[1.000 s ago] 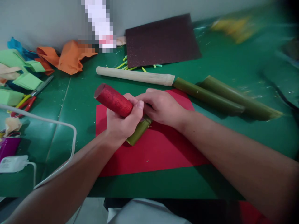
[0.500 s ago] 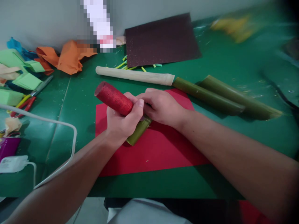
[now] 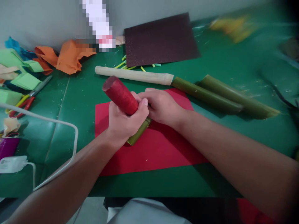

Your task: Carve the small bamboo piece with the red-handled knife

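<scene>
Above the red sheet (image 3: 168,149), in the head view, the left hand (image 3: 123,123) is wrapped round a red cylinder (image 3: 121,96), thumb alongside, the upper end tilting up and leftward (the lower end is hidden in the fist). That forearm slants up from the lower left corner. The right hand (image 3: 163,104) is bent palm-down against it, fingers curled leftward; whether they grip anything, I cannot tell. A green bamboo piece (image 3: 139,133) shows slantwise beneath the left hand, over the sheet.

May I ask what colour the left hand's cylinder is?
The cylinder is red, as the head view shows.
</scene>
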Tool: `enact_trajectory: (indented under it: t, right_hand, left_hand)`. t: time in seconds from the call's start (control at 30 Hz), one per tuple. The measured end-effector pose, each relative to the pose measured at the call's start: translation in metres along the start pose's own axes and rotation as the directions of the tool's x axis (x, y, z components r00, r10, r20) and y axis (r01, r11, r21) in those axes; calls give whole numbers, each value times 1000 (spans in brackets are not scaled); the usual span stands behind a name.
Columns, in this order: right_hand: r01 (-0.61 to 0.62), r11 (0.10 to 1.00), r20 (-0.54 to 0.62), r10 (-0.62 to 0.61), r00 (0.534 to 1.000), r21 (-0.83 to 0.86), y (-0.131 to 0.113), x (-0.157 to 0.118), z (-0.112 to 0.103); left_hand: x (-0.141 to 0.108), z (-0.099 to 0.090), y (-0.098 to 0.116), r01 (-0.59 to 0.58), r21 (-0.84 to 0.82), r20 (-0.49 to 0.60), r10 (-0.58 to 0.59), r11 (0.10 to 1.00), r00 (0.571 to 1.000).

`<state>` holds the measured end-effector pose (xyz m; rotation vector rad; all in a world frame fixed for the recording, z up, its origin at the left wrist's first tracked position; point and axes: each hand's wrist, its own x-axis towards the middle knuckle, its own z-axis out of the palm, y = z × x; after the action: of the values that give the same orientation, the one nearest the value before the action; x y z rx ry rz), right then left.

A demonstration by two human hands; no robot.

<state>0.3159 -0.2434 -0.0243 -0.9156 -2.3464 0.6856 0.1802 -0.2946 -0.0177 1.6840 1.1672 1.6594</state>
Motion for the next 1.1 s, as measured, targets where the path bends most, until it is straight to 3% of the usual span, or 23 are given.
enact_trajectory:
  t: [0.4, 1.1]
  right_hand:
    - [-18, 1000, 0, 18, 1000, 12, 0, 0, 1]
    - [2, 1000, -19, -2, 1000, -3, 6, 0, 4]
  left_hand:
    - [-1, -2, -2, 63, 69, -21, -61, 996, 998]
    - [-4, -11, 5, 107, 20, 15, -108, 994, 994]
